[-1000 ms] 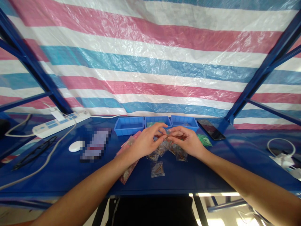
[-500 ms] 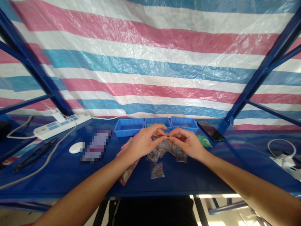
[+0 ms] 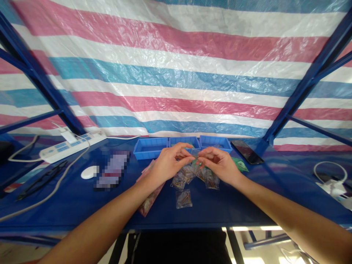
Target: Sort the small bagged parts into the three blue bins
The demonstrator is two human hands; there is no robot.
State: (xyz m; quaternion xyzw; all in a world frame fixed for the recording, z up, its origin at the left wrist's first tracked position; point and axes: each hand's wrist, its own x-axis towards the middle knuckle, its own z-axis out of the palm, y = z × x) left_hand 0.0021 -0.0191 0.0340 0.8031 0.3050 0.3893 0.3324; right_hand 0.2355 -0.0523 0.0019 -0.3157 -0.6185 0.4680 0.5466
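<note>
My left hand (image 3: pixel 168 164) and my right hand (image 3: pixel 218 164) meet over the middle of the blue table (image 3: pixel 68 198). Both pinch the same small clear plastic bag (image 3: pixel 195 154) between thumb and fingers, its contents too small to name. Under and before the hands lie several small clear bags of brownish parts (image 3: pixel 183 198). A pinkish packet (image 3: pixel 150 200) lies partly under my left wrist. Three blue trays (image 3: pixel 150 147) stand in a row just behind the hands.
A black phone (image 3: pixel 246 151) lies right of the trays, a green packet (image 3: pixel 238 165) near it. At left are a white power strip (image 3: pixel 72 143), a white round object (image 3: pixel 89 171), black glasses (image 3: pixel 41 179) and a grey cable. White cable coils at far right (image 3: pixel 330 179). Blue frame posts flank the table.
The hands stay together over the bags; the fingers have shifted slightly and the small clear bag between them now shows a little higher.
</note>
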